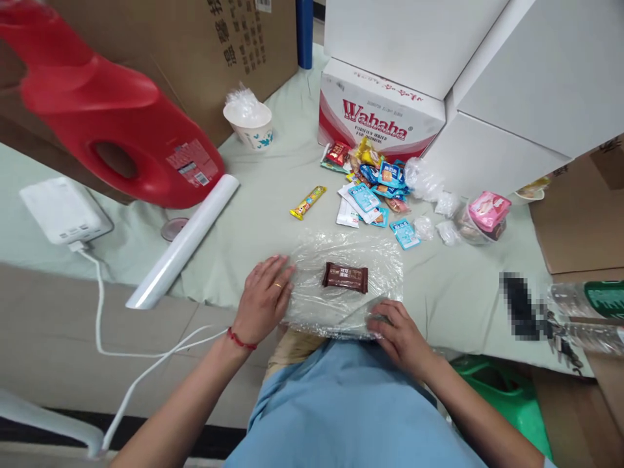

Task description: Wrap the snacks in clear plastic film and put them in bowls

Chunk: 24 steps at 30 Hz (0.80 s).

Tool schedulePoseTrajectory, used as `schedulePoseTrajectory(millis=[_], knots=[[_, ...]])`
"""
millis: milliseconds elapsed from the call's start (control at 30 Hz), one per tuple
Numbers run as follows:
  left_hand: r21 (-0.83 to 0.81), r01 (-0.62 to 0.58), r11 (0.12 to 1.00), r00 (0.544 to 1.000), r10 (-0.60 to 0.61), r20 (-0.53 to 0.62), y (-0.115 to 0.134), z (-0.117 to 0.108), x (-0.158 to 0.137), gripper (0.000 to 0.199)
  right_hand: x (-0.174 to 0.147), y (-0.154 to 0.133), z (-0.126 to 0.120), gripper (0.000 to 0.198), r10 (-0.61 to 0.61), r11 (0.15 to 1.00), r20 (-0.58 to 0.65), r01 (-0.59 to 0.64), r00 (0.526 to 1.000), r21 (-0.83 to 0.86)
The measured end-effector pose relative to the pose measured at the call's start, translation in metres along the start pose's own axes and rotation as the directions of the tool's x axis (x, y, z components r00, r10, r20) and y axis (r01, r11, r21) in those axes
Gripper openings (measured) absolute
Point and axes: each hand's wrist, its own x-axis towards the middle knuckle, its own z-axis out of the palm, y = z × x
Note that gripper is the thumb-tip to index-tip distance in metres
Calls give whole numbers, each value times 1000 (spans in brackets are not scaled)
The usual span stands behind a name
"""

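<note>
A sheet of clear plastic wrap (312, 302) lies spread and wrinkled at the table's front edge. On its middle rests a small snack in a dark brown wrapper (345, 277). My left hand (266, 292), palm down with fingers stretched out, touches the wrap's left edge. At the lower right corner my right hand (397, 335) rests on the wrap, its fingers loosely bent and apart. Beyond the wrap lies a slim yellow packaged snack (307, 202). To the left a white roll (182, 244), apparently of plastic wrap, lies slanted across the table edge.
Behind are a pile of wrapped snacks (373, 179), crumpled clear wrap balls (424, 179) and a Wahaha box (380, 114). A paper cup (249, 127), red jug (146, 117) and white power bank (65, 211) with trailing cable stand left. Bottles (592, 299) lie right.
</note>
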Motion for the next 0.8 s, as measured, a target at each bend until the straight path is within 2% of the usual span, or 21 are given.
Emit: schedulePoseTrajectory(millis=[67, 133, 200, 267, 367, 433, 500, 567, 633, 700, 800], knots=[[12, -32, 999, 998, 33, -45, 2, -4, 5, 40, 8, -1, -6, 23, 18, 998, -53, -15, 998, 58], [16, -115, 993, 993, 115, -21, 3, -11, 9, 41, 17, -2, -17, 22, 34, 992, -73, -25, 997, 124], [-32, -227, 973, 971, 229, 72, 1, -19, 12, 42, 27, 0, -29, 21, 72, 977, -84, -53, 994, 208], [-124, -312, 942, 927, 330, 177, -2, -26, 14, 43, 36, 5, -40, 20, 141, 951, -95, -108, 985, 291], [-222, -324, 920, 875, 381, 298, -7, -34, 14, 56, 49, 17, -50, 24, 290, 895, -66, -246, 955, 371], [-217, -284, 934, 874, 346, 341, -7, -33, 15, 62, 57, 25, -53, 29, 398, 832, -17, -353, 917, 429], [-189, -239, 952, 896, 292, 336, -5, -28, 17, 49, 65, 33, -54, 35, 480, 751, 38, -433, 877, 499], [-182, -175, 968, 933, 222, 283, -2, -18, 23, 25, 73, 40, -52, 39, 525, 682, 77, -472, 848, 559], [-192, -59, 980, 974, 98, 204, 1, -6, 31, 25, 78, 50, -50, 41, 545, 652, 95, -492, 833, 577], [-182, 93, 979, 990, -72, 118, 5, 5, 41, 31, 80, 62, -49, 41, 556, 672, 97, -515, 825, 532], [-88, 273, 958, 961, -276, -23, 9, 18, 53, 28, 79, 80, -52, 32, 550, 787, 36, -532, 835, 312]])
